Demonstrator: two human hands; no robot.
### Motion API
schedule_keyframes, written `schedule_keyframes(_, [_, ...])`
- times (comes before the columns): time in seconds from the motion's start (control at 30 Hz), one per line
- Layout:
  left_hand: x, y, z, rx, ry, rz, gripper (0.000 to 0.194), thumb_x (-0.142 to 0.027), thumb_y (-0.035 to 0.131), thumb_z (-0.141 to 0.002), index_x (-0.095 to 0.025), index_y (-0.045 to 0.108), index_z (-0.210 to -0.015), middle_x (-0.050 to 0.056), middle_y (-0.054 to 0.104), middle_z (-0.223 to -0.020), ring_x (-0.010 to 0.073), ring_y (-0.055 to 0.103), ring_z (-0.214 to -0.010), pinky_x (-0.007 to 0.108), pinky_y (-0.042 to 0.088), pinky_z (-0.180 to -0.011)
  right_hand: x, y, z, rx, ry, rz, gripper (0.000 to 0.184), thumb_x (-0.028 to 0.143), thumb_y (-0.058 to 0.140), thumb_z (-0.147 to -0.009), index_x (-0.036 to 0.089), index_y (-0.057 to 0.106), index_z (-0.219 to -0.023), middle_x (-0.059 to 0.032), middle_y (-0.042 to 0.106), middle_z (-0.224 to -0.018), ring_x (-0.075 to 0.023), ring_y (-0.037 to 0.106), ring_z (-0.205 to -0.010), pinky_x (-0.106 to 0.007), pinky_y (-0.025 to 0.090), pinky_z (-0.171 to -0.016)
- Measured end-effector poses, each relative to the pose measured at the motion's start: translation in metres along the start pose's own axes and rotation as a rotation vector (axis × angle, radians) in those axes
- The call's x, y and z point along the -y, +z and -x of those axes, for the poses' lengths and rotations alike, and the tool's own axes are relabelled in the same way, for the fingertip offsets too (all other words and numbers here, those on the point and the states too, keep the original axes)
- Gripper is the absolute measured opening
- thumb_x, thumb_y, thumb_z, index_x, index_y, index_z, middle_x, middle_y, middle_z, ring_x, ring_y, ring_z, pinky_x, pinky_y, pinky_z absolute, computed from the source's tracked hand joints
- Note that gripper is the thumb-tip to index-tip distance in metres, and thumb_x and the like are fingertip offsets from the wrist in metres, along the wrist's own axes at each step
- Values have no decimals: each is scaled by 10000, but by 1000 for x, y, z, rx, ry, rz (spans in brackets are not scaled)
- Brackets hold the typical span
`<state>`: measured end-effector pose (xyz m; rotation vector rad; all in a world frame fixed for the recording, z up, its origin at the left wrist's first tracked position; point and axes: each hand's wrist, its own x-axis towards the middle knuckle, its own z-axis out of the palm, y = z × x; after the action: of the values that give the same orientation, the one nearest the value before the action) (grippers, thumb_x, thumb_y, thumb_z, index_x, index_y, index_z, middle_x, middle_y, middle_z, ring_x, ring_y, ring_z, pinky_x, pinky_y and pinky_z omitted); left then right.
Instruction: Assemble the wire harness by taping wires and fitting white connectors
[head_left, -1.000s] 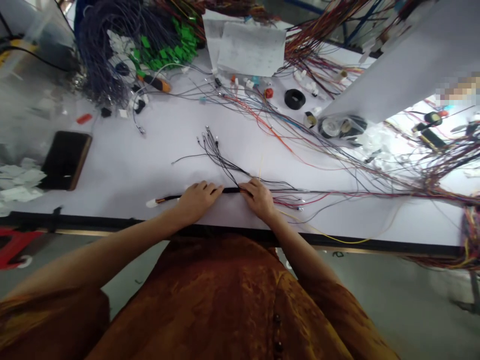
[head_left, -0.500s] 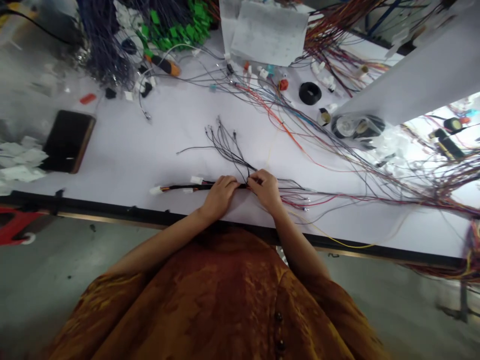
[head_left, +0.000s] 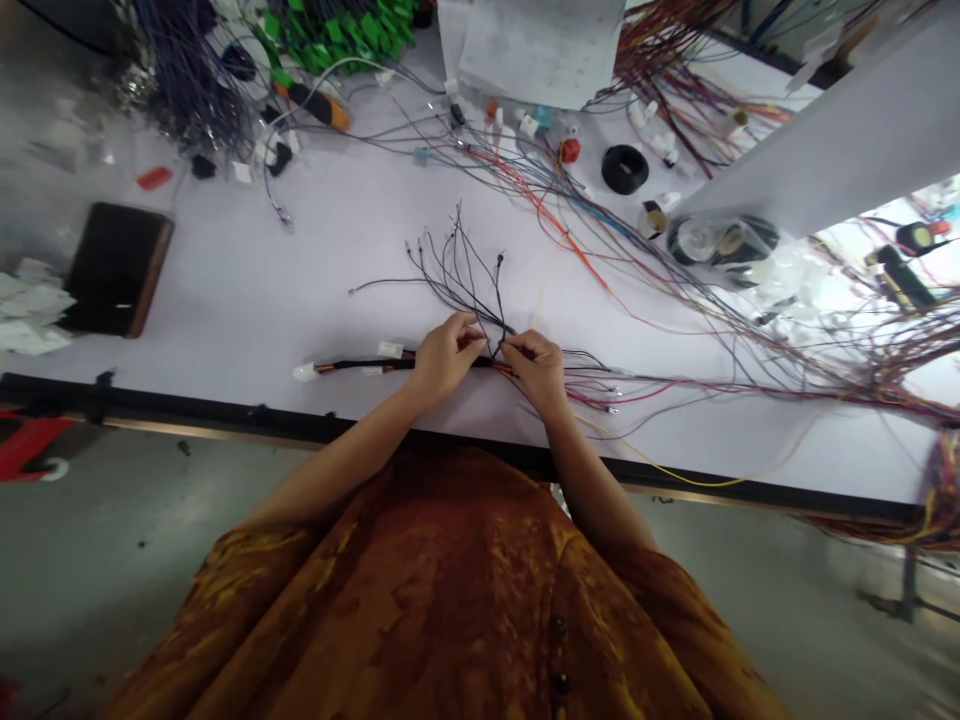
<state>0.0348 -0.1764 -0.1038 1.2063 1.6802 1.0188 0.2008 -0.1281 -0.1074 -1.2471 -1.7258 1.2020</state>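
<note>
Pale tabletop [head_left: 255, 290], black harness [head_left: 401, 364], seemingly taped

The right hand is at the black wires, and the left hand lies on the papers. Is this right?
Not quite: the head view shows the left hand at the black wires too, beside the right hand, not on the papers.

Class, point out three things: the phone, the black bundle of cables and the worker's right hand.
Phone [head_left: 118, 268], head view: middle of its dark face.
Black bundle [head_left: 403, 364], head view: along its length.
Right hand [head_left: 541, 371], head view: back of the hand.
</note>
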Motion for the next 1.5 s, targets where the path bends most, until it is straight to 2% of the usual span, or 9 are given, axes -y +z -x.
schedule_keyframes(0.17, [-3,3,1,-18,27,-33,155,-303,627,-833,-190,679,-926,13,707,-828,162,636,-767,291,476,-749,2,1,3,-47,54,-1,116,266,627,-790,187,661,-713,0,586,-703,-120,505,-646,-256,398,-604])
schedule_keyframes(0.4, [-6,1,1,-68,35,2,159,-330,603,-856,-189,646,-796,-3,679,-712,142,617,-679,264,459,-685,8,-3,5,117,95,-113,134,319,622,-833,189,652,-845,41,526,-642,-79,377,-534,-234,317,-531])
schedule_keyframes(0.63, [-4,3,-2,-53,-19,74,205,-366,587,-872,-186,641,-790,28,736,-776,166,688,-747,279,519,-737,7,-5,6,124,100,-140,165,332,619,-849,190,685,-901,-10,685,-836,-80,412,-549,-240,362,-548])
schedule_keyframes(0.8, [1,2,1,6,11,226,286,-347,644,-825,-189,608,-1061,59,755,-962,181,706,-875,298,527,-763,7,-5,5,208,-39,-93,118,253,599,-826,205,698,-868,-48,705,-1078,-122,563,-728,-274,449,-689])
schedule_keyframes(0.9, [0,-1,3,11,11,277,353,-331,668,-799,-184,564,-1102,71,747,-1019,169,698,-865,263,486,-671,6,-2,2,248,-90,18,150,215,556,-822,208,704,-847,-38,710,-958,-160,605,-826,-296,457,-762])
schedule_keyframes(1.1, [-4,-5,1,25,57,283,433,-326,695,-781,-194,564,-1173,60,724,-1052,158,666,-912,256,453,-686,7,5,-2,232,-6,131,110,233,590,-804,184,665,-868,19,664,-795,-87,443,-555,-251,358,-591])
schedule_keyframes(1.3, [-6,-3,-2,-23,65,239,278,-265,638,-781,-185,622,-1048,-6,637,-798,123,596,-747,256,458,-677,8,1,-4,312,-36,-8,206,212,576,-781,186,670,-962,-6,630,-878,-104,517,-691,-248,415,-661])
schedule_keyframes(1.4, [-5,-7,-4,-60,33,292,122,-237,579,-806,-183,612,-911,2,625,-791,115,596,-719,254,477,-677,7,0,-3,230,77,-138,148,292,579,-815,191,603,-921,13,576,-786,-94,487,-637,-237,410,-603])
schedule_keyframes(1.5, [-2,-16,-8,-153,-58,369,59,-257,528,-862,-203,543,-879,10,648,-810,98,593,-649,235,475,-606,5,2,-1,129,130,-260,216,363,574,-839,227,492,-985,49,522,-728,-75,411,-541,-225,361,-516])
